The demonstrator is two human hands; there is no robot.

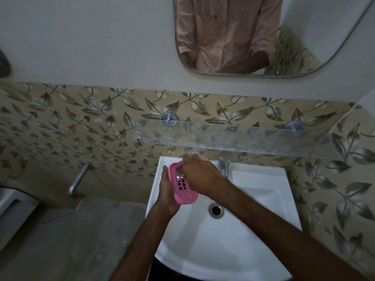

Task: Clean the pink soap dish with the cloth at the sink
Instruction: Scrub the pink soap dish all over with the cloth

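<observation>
pink soap dish point(183, 189) | gripped by left hand point(165, 191) | right hand point(199, 175) presses cloth point(179, 169) inside

Left hand: your left hand point(166, 191) grips the pink soap dish point(183, 184) over the sink's point(263, 191) back-left corner.
Right hand: your right hand point(199, 176) presses a dark cloth point(179, 169) into its far end.
Tap: the tap point(223, 166) stands just beside it.

soap dish point(183, 189) pink | sink point(253, 230) white | tiles point(81, 122) beige, grey leaf pattern | shirt point(225, 31) orange check
</observation>
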